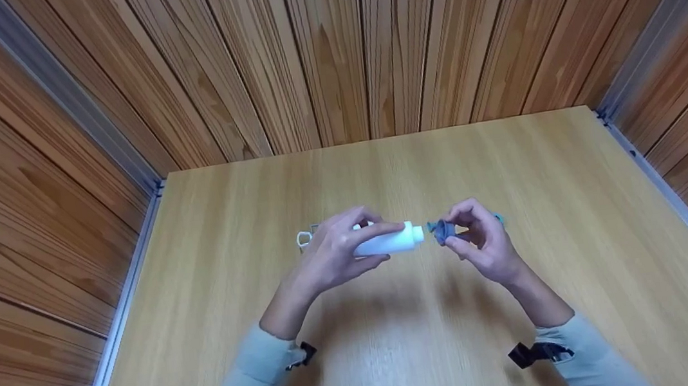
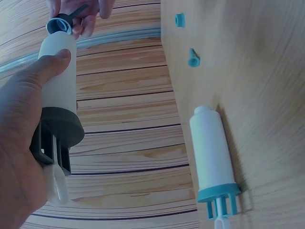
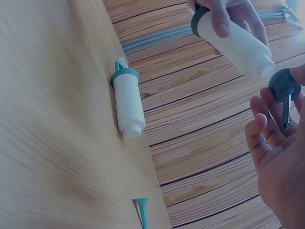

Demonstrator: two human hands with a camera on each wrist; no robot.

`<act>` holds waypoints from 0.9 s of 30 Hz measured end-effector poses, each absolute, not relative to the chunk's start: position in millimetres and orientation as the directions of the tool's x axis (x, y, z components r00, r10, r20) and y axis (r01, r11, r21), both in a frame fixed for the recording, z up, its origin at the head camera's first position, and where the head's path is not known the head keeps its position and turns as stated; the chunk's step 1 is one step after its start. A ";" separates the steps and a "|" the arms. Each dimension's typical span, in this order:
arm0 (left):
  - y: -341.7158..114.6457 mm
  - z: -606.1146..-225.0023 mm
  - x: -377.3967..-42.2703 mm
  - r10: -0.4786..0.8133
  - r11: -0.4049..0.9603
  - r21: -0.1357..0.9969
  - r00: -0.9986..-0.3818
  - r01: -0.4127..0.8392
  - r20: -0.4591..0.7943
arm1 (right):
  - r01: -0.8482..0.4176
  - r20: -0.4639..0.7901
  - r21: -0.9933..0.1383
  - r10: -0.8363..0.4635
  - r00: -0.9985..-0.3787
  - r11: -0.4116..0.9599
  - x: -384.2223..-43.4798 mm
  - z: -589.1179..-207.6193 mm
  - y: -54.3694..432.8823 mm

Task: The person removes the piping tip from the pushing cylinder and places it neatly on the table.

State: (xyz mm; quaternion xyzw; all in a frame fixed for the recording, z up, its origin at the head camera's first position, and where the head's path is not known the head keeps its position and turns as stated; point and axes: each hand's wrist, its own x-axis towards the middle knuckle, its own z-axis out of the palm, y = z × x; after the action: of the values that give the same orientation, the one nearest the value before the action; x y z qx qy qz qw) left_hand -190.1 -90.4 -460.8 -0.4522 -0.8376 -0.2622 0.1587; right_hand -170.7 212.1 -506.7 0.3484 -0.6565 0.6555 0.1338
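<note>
My left hand [image 1: 340,248] grips a white syringe [image 1: 388,241] around its barrel, held above the table with its narrow neck pointing right. In the left wrist view this syringe has a dark grey collar [image 2: 62,126] and a white ring handle [image 2: 59,183]. My right hand [image 1: 486,248] pinches a dark grey-blue nozzle cap [image 1: 444,232] between thumb and fingers. Its wide mouth faces the syringe's neck, with a small gap between them in the head view. The cap's thin spout [image 3: 286,114] points away from the neck.
A second white syringe [image 2: 212,148] with a teal collar lies on the table [image 1: 388,356] behind my left hand. Two small teal pieces stand near it, a flared nozzle [image 2: 193,58] and a short cap-like part [image 2: 179,20]. Wood-plank walls [image 1: 329,59] enclose the table.
</note>
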 end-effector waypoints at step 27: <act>-130.0 -498.3 -181.5 0.612 0.529 0.373 -0.648 0.762 0.454 | -0.612 0.635 -0.772 -0.254 -0.730 -0.172 -169.0 -511.8 236.4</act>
State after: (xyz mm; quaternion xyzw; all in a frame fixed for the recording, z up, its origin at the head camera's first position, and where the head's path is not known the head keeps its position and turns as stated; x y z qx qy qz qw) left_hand -181.5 -130.0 -498.3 -0.3976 -0.8640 -0.2780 0.1347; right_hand -169.0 236.4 -511.8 0.3436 -0.6300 0.6841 0.1306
